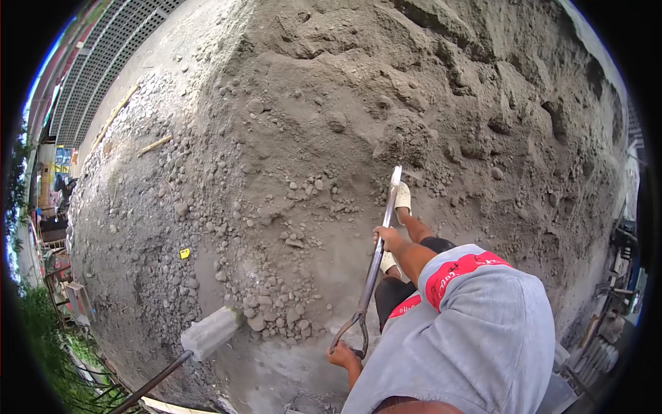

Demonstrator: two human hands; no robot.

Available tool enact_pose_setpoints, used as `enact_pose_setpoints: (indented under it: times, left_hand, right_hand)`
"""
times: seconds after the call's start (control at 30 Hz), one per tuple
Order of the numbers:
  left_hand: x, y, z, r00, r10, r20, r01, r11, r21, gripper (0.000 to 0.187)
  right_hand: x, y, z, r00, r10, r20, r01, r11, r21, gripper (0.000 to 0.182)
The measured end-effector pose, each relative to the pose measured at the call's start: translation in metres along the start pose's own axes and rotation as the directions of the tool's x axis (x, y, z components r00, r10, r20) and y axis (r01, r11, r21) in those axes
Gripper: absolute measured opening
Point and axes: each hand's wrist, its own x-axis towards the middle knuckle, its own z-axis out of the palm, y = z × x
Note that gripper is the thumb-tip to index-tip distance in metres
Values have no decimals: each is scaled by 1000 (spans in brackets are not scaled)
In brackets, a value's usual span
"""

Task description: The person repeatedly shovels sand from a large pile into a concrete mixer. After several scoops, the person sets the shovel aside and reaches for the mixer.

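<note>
A long-shafted shovel slants across the middle of the view, its lower end against the heap of grey sand and gravel. Most of the blade is out of sight; only a pale metal part shows at that end. My right hand is wrapped round the middle of the shaft. Down at the forked end grip, my left hand is closed on the handle. Beside the shaft are my feet in pale clogs, standing on the sandy ground.
At the lower left, a pale blade-like block on a dark pole juts in over the gravel. A small yellow piece and a wooden stick lie on the slope. A perforated grey panel borders the upper left. Stacked items line the right.
</note>
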Motion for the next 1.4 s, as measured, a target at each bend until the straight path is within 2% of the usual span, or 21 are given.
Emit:
enact_pose_setpoints:
  times: [0.2, 0.37, 0.4, 0.47, 0.57, 0.63, 0.7, 0.77, 0.8, 0.87, 0.93, 0.97, 1.03, 1.1, 1.13, 1.17, 1.2, 1.23, 1.27, 1.3, 1.4]
  left_hand:
    - [37, -25, -105, 983, 181, 37, -184, 978, 95, 20]
    - [24, 8, -130, 922, 361, 141, -385, 891, 239, 19]
    - [19, 14, -130, 895, 426, 134, -446, 845, 294, 18]
    - [-10, 22, -126, 840, 471, 267, -539, 775, 329, 18]
    - [-18, -19, -111, 672, 605, 427, -733, 626, 266, 18]
    - [-21, -47, -93, 566, 572, 594, -753, 651, 91, 24]
    - [-35, -80, -57, 441, 655, 613, -851, 523, 53, 30]
    - [-120, -95, -29, 533, 379, 756, -658, 748, 90, 38]
    - [-159, -107, -16, 457, 298, 838, -615, 787, 55, 37]
    - [-239, -134, 12, 251, 218, 943, -618, 786, -17, 35]
    - [-335, -159, 18, 0, 91, 996, -575, 815, -74, 30]
    - [-392, -169, 12, -117, 24, 993, -542, 836, -84, 26]
    - [-501, -189, -9, -366, -134, 921, -475, 878, -61, 17]
    - [-614, -205, -59, -597, -333, 730, -464, 886, 25, 3]
    - [-669, -208, -105, -696, -426, 579, -471, 879, 80, 4]
    - [-715, -207, -154, -800, -449, 398, -465, 883, 62, 5]
    - [-749, -201, -197, -837, -493, 235, -497, 866, 46, 3]
    - [-769, -189, -233, -854, -513, 85, -514, 858, 6, 8]
    - [-778, -178, -255, -888, -460, -4, -460, 888, 0, 11]
    - [-783, -173, -270, -913, -397, -96, -399, 917, 3, 14]
    - [-742, -169, -250, -885, -437, -160, -399, 890, -220, 22]
  right_hand:
    - [-69, 84, -30, 997, 61, 49, -70, 974, 213, 8]
    - [-97, 130, -74, 986, 164, 36, -162, 873, 460, 13]
    - [-70, 158, -92, 983, 87, 161, -157, 852, 499, 18]
    - [-47, 189, -122, 996, 43, 73, -78, 797, 600, 19]
    - [-81, 177, -210, 995, 39, -87, 31, 731, 682, 19]
    - [-50, 199, -275, 989, 146, 39, -123, 625, 771, 11]
    - [-85, 193, -362, 998, 52, -33, 6, 453, 891, 9]
    - [-126, 185, -454, 982, 4, -189, 175, 359, 917, 9]
    - [-87, 202, -506, 957, -13, -291, 281, 313, 907, 11]
    - [-195, 183, -605, 909, -21, -415, 407, 246, 879, 15]
    - [-217, 197, -724, 808, -19, -588, 578, 214, 787, 20]
    - [-279, 201, -767, 768, -85, -635, 641, 100, 761, 35]
    - [-400, 217, -846, 575, -80, -814, 818, 64, 572, 30]
    - [-490, 243, -909, 277, -142, -950, 928, -216, 303, 18]
    - [-533, 250, -924, 105, -129, -986, 943, -303, 140, 21]
    - [-571, 267, -941, 23, -107, -994, 919, -390, 64, 23]
    - [-603, 283, -962, -14, -155, -988, 771, -630, 88, 23]
    - [-628, 298, -974, -156, -125, -980, 811, -583, -54, 22]
    - [-620, 326, -1022, -480, -214, -851, 874, -203, -442, 21]
    - [-637, 321, -999, -80, -95, -992, 775, -631, -2, 19]
    - [-563, 343, -990, 126, -189, -974, 660, -717, 224, 40]
